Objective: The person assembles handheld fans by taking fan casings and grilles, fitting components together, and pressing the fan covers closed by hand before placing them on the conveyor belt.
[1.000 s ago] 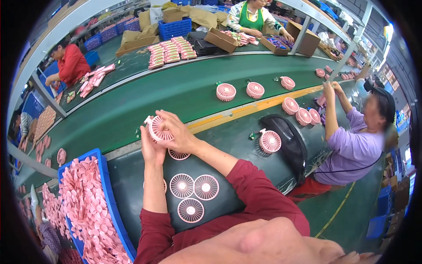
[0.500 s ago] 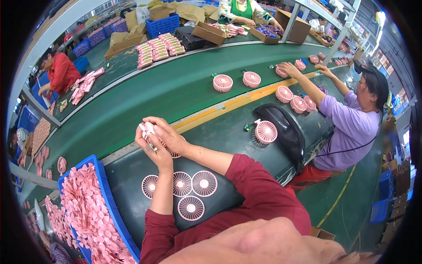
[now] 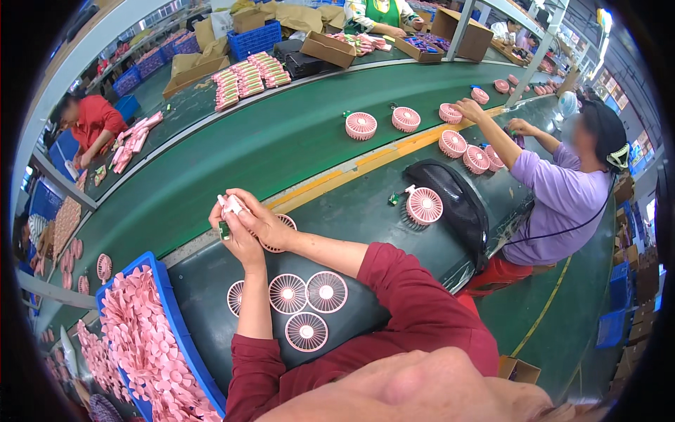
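Both my hands are closed together around a pink fan part (image 3: 230, 205) above the bench. Pale pink blade shapes show between the fingers, and the rest is hidden. My left hand (image 3: 242, 245) grips it from below and my right hand (image 3: 261, 219) from the right. A small green circuit board (image 3: 224, 230) sticks out beside the left fingers. Beneath the right wrist lies a pink fan grille (image 3: 284, 237), partly covered. Several more round grilles lie nearer me, among them a grille (image 3: 288, 294), another (image 3: 327, 292) and a third (image 3: 306, 332).
At left stands a blue bin (image 3: 181, 316) full of pink fan blades (image 3: 156, 330). Beyond the bench runs a green conveyor (image 3: 281, 158) carrying pink fan heads (image 3: 361, 126). To the right are a fan housing (image 3: 425, 206), a black bag (image 3: 450, 204) and a co-worker in purple (image 3: 562, 186).
My hands have shifted slightly left and turned the part, so the green board now shows. The fan heads appear slightly shifted. The co-worker in purple has moved a hand back from the belt.
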A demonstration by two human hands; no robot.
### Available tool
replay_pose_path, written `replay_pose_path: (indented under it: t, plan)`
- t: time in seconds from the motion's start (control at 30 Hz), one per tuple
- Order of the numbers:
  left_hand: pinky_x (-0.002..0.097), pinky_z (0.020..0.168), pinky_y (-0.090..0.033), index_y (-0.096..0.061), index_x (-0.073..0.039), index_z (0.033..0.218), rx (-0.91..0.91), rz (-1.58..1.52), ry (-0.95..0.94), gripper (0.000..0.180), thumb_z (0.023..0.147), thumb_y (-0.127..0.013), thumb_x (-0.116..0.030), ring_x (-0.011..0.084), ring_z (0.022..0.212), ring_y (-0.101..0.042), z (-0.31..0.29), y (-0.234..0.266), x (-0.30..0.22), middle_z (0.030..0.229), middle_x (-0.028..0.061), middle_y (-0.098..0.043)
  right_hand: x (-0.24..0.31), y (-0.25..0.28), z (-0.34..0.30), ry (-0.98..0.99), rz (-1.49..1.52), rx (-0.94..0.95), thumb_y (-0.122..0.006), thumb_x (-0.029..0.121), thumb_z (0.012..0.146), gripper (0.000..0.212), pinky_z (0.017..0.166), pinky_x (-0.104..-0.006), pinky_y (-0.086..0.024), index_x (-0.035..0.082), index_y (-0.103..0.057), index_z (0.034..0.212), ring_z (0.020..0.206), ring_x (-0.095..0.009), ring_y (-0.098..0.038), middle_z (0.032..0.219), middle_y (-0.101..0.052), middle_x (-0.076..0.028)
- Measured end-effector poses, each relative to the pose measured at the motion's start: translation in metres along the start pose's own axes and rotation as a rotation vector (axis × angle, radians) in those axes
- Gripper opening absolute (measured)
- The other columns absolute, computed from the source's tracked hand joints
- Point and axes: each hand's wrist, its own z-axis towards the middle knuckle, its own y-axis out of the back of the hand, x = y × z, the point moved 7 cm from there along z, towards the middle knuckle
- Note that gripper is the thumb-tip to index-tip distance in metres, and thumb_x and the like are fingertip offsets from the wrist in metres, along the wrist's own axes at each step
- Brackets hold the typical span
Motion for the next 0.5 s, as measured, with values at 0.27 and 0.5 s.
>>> replay_pose_path:
  t: [0.27,0.5]
  plan:
    - [0.0464,0.108,-0.032,-0.056,-0.005,0.125,0.287,0.720,-0.066,0.041,0.088,-0.065,-0.018,0.0374,0.126,-0.045,0.007,-0.004,0.049,0.132,0.0214,-0.051,-0.004,0.123,0.022,0.102,-0.977,-0.296,-0.077,0.029,0.077,0.068,0.103,-0.0460,-0.040,0.003,-0.050,0.133,0.120,-0.039,-0.050,0.131,-0.051,-0.023]
    - [0.0462,0.107,-0.035,-0.060,-0.008,0.118,0.257,0.754,-0.066,0.034,0.085,-0.064,-0.012,0.0374,0.125,-0.047,0.012,0.009,0.065,0.132,0.0200,-0.052,0.004,0.112,0.029,0.137,-1.238,-0.111,-0.073,0.020,0.080,0.049,0.104,-0.0484,-0.038,0.008,-0.058,0.125,0.126,-0.039,-0.046,0.135,-0.050,-0.019]
